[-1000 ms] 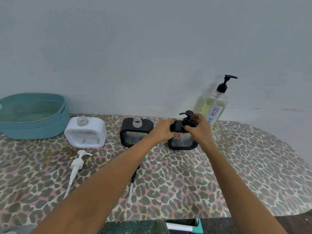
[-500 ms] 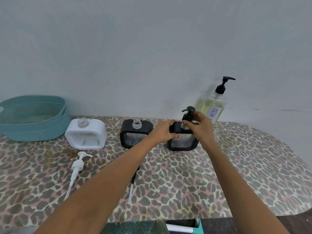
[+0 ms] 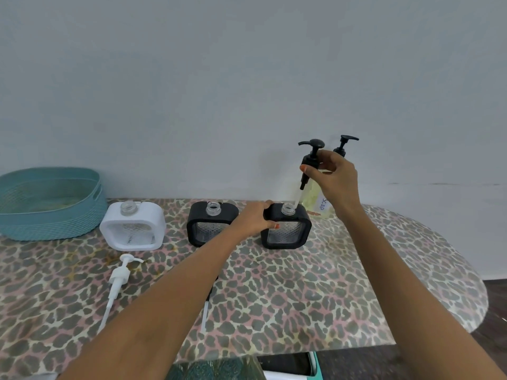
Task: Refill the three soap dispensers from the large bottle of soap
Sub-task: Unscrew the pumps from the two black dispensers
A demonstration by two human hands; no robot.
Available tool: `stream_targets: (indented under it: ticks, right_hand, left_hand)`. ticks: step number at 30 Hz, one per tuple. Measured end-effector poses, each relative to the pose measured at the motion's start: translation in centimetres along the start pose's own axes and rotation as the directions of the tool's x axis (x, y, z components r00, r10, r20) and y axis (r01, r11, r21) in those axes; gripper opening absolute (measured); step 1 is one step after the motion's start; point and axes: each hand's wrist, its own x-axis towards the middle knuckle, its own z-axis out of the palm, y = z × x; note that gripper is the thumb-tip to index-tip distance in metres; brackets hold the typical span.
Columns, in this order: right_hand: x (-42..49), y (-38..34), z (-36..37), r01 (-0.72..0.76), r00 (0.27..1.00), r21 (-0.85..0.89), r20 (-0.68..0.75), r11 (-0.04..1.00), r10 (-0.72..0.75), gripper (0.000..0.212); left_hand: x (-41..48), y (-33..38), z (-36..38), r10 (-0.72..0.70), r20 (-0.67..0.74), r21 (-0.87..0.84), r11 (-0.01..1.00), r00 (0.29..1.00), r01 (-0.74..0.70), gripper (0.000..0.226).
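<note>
Three square dispensers stand in a row on the leopard-print table, all with open necks: a white dispenser at left, a black dispenser in the middle, a second black dispenser at right. My left hand grips the right dispenser's upper left corner. My right hand holds a black pump head lifted above that dispenser, its clear tube tip still at the neck. The large soap bottle, yellowish with a black pump, stands behind against the wall, partly hidden by my right hand.
A teal basket sits at the far left by the wall. A white pump lies on the table in front of the white dispenser. Another pump's tube shows beside my left forearm. The table's rounded edge curves at right.
My right hand has lifted the black pump up out of the right dispenser, drawing its tube almost clear of the neck. My left hand stayed on the dispenser.
</note>
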Motion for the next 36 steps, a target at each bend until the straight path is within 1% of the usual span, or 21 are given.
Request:
stream_targets:
  ticks: [4, 8, 11, 15, 18, 20, 22, 25, 31, 33, 36]
  right_hand:
    - [-1.5, -0.4, -0.6, -0.011, 1.000, -0.003, 0.028, 1.000, 0.011, 0.034]
    - [-4.4, 1.6, -0.7, -0.116, 0.987, -0.068, 0.106, 0.991, 0.123, 0.035]
    - [-7.5, 4.3, -0.2, -0.192, 0.955, -0.166, 0.196, 0.967, 0.223, 0.035]
    - [-10.4, 7.8, 0.6, -0.304, 0.908, -0.240, 0.222, 0.922, 0.357, 0.036]
    - [-11.1, 9.5, 1.1, -0.373, 0.859, -0.295, 0.249, 0.880, 0.448, 0.030]
    - [-11.3, 10.4, 1.5, -0.407, 0.825, -0.331, 0.266, 0.851, 0.498, 0.027]
    - [-11.4, 11.0, 1.8, -0.438, 0.797, -0.350, 0.275, 0.828, 0.538, 0.029]
    - [-11.6, 11.5, 2.3, -0.467, 0.778, -0.338, 0.282, 0.817, 0.562, 0.029]
    - [-11.9, 12.0, 2.9, -0.467, 0.768, -0.359, 0.288, 0.808, 0.572, 0.033]
    - [-11.9, 12.1, 2.9, -0.466, 0.768, -0.361, 0.288, 0.808, 0.572, 0.033]
    - [-11.9, 12.0, 2.8, -0.454, 0.772, -0.357, 0.299, 0.816, 0.560, 0.033]
  left_hand:
    - [-0.1, 0.0, 0.0, -0.001, 0.009, 0.004, 1.000, 1.000, 0.001, 0.062]
    - [-0.2, 0.0, 0.0, -0.009, -0.002, -0.014, 1.000, 1.000, 0.009, 0.062]
    - [-0.1, -0.1, 0.0, -0.009, 0.002, -0.017, 1.000, 1.000, 0.009, 0.061]
    - [0.0, -0.2, 0.1, -0.017, -0.022, -0.017, 1.000, 1.000, 0.017, 0.065]
    - [0.0, -0.2, 0.2, -0.019, -0.029, -0.029, 0.999, 0.999, 0.018, 0.065]
    - [0.1, -0.3, 0.3, -0.011, -0.029, -0.022, 1.000, 1.000, 0.010, 0.062]
    - [0.1, -0.5, 0.4, -0.001, -0.031, -0.019, 1.000, 1.000, 0.000, 0.058]
    - [0.2, -0.6, 0.5, 0.012, -0.036, -0.025, 1.000, 0.999, -0.012, 0.056]
    - [0.2, -1.0, 0.8, 0.043, -0.033, -0.045, 0.998, 0.999, -0.044, 0.054]
    - [0.2, -1.2, 0.8, 0.036, -0.011, -0.046, 0.998, 0.999, -0.037, 0.059]
    - [0.0, -1.3, 0.7, 0.010, 0.009, -0.045, 0.999, 1.000, -0.010, 0.073]
